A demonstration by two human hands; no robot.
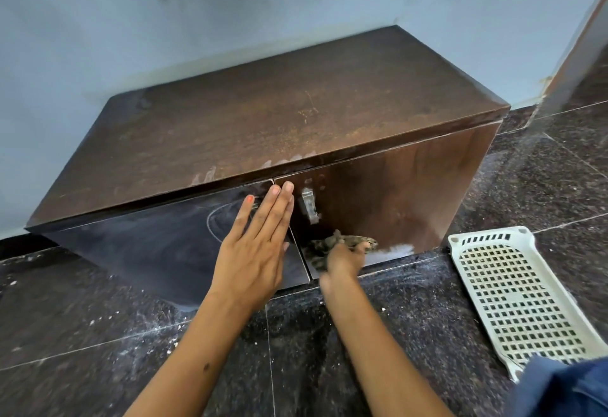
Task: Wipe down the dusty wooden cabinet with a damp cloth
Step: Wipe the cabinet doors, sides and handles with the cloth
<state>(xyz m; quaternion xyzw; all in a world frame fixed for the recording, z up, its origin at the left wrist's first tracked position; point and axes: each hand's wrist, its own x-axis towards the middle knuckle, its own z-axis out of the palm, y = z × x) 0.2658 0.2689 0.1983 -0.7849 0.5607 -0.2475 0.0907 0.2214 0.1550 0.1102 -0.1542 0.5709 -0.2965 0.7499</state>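
Here the low wooden cabinet stands on the dark speckled floor against a pale blue wall, both doors shut, so nothing inside it shows. The left hand lies flat with straight fingers on the left door, its grip open and holding nothing. The right hand, blurred, curls its grip on a crumpled mottled cloth pressed low against the right door, below a metal handle. Dust streaks mark the top's front edge. A white perforated plastic tray lies on the floor just right of the cabinet, nothing in it.
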